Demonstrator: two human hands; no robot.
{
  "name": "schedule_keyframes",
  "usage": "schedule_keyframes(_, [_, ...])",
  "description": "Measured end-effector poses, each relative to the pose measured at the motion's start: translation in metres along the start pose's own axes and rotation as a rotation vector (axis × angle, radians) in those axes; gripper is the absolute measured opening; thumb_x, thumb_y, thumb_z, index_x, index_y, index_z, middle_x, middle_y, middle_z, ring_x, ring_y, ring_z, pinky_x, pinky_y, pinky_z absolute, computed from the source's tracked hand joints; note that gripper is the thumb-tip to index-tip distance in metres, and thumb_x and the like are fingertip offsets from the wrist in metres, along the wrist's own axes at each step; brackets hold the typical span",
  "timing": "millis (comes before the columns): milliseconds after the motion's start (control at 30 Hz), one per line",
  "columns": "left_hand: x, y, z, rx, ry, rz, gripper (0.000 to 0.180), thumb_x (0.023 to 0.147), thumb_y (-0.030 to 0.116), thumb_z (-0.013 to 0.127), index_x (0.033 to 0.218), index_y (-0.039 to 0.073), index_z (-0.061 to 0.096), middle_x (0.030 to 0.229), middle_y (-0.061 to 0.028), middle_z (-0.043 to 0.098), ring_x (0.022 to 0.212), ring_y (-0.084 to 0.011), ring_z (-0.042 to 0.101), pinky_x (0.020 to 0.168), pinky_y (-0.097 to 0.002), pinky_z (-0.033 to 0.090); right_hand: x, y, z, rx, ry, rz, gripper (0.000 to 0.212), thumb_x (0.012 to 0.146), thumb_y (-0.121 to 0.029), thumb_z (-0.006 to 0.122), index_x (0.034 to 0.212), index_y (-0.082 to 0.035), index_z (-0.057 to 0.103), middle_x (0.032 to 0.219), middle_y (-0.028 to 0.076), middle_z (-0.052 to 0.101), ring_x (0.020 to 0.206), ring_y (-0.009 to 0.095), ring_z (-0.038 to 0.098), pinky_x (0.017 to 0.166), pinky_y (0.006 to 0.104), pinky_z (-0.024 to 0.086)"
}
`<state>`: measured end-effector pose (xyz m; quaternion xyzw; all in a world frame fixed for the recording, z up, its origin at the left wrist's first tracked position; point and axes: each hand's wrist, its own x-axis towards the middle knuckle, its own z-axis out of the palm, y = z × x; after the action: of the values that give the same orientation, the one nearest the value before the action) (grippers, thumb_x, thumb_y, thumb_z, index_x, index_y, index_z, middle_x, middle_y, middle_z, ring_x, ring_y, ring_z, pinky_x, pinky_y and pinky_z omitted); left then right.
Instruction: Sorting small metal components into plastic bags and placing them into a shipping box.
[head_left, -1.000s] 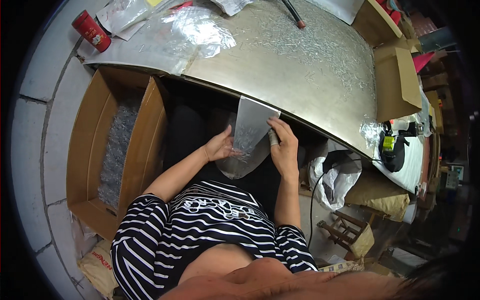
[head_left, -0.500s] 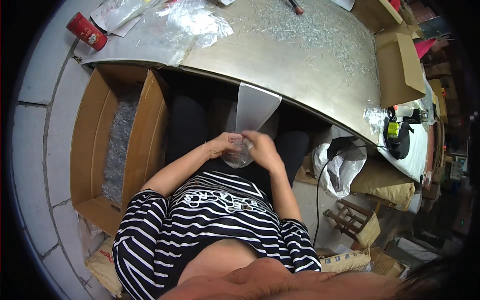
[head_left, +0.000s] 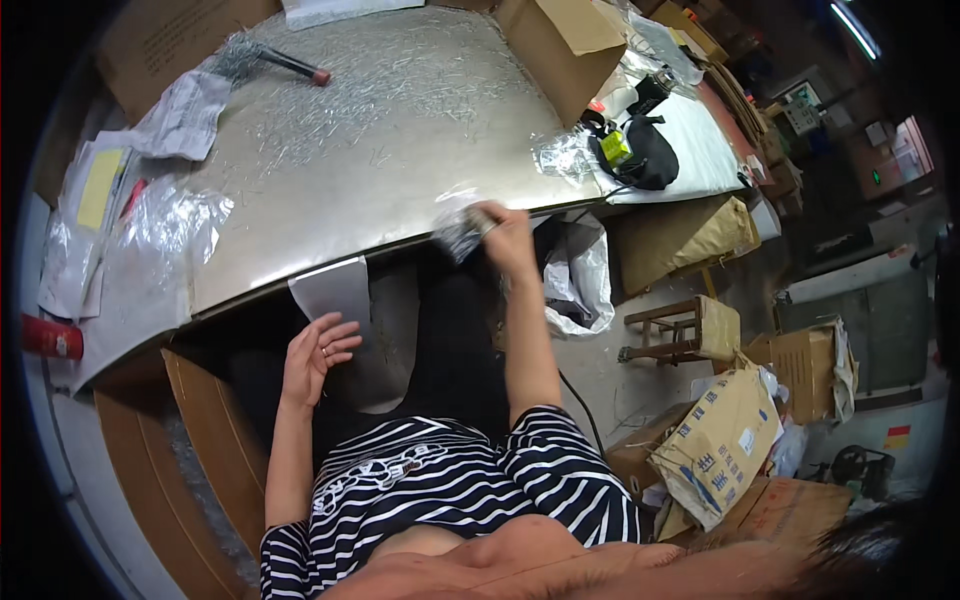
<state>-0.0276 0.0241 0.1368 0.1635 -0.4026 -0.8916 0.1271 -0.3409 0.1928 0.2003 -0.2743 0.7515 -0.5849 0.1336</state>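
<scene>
My right hand (head_left: 510, 240) is closed on a clear plastic bag (head_left: 456, 236) at the front edge of the metal-topped table (head_left: 290, 235). Motion smears the bag, and what is in it cannot be made out. My left hand (head_left: 322, 350), with a ring on one finger, is raised over my lap. Its fingers are apart and hold nothing. Just beyond it, a pale, stiff sheet (head_left: 335, 290) hangs down at the table edge. Many small, shiny thin pieces (head_left: 400, 105) lie scattered over the tabletop, along with a dark rod with a reddish end (head_left: 295, 66).
A divided cardboard box (head_left: 215, 440) stands low at the left, near a red can (head_left: 52, 338). Crumpled clear film (head_left: 165, 230) covers the table's left end. Right of my legs are a white sack (head_left: 582, 280), a wooden stool (head_left: 690, 330) and a black cable (head_left: 580, 405).
My hands have parted from over my lap. The right hand has carried the clear bag up and right to the table edge; the left has opened. The view has swung right.
</scene>
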Motion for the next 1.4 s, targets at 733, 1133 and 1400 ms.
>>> schedule_keyframes(733, [0.014, 0.082, -0.048, 2.032, 0.761, 0.518, 0.06, 0.085, 0.031, 0.065, 0.136, 0.004, 0.047, 0.135, -0.0136, 0.047, 0.127, -0.0277, 0.043, 0.11, -0.0529, 0.026, 0.097, -0.084, 0.13, -0.505, -0.407, -0.557, 0.022, 0.09, -0.008, 0.058, 0.11, 0.0, 0.065, 0.115, 0.017, 0.065, 0.105, 0.034, 0.062, 0.092, 0.0374, 0.047])
schedule_keyframes(1133, [0.009, 0.079, -0.088, 1.549, 0.707, 1.034, 0.017, 0.079, 0.004, 0.068, 0.096, 0.006, 0.068, 0.095, -0.007, 0.065, 0.094, -0.0258, 0.06, 0.09, -0.0377, 0.044, 0.104, -0.03, 0.222, -0.982, -0.419, -0.63, 0.056, 0.083, -0.002, 0.048, 0.139, -0.011, 0.046, 0.144, 0.022, 0.041, 0.132, 0.042, 0.04, 0.108, 0.0434, 0.038])
schedule_keyframes(1400, [0.04, 0.12, -0.08, 1.622, 0.805, 0.873, 0.007, 0.082, 0.007, 0.059, 0.077, 0.005, 0.056, 0.079, -0.0114, 0.059, 0.08, -0.0324, 0.057, 0.072, -0.0406, 0.044, 0.017, -0.065, 0.167, -0.7, -0.41, -0.634, 0.048, 0.082, 0.006, 0.05, 0.128, -0.004, 0.055, 0.137, 0.019, 0.05, 0.132, 0.035, 0.043, 0.107, 0.0409, 0.038])
